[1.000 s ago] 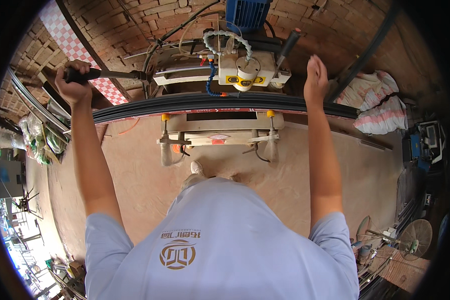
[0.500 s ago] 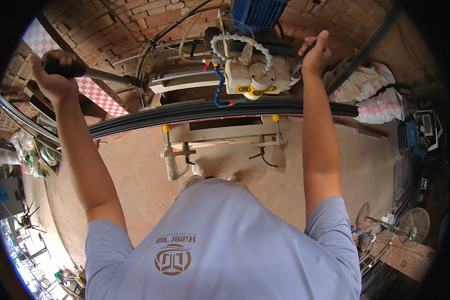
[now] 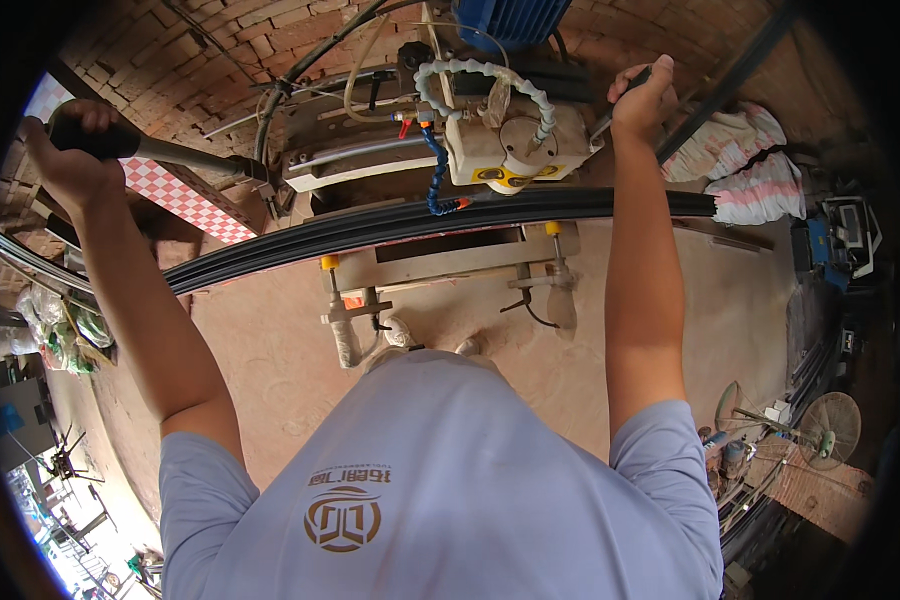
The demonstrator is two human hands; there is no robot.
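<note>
L hand [image 3: 75,168] is gripping the black lever [image 3: 120,143], fingers wrapped round; R hand [image 3: 647,108] is holding the dark handle [image 3: 638,77], likewise curled. Black profiles [image 3: 570,206] are lying just this side of the white machine head [image 3: 470,155], so positioning's looking done; machining done/left, can't tell.

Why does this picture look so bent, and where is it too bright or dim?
Head view: fisheye distortion bows the long black strips into a curve, inside a black rim; glare washes out the lower left; the right edge beyond the fan is dim; the left hand, near the rim, looks shadowed, the right hand brighter.
</note>
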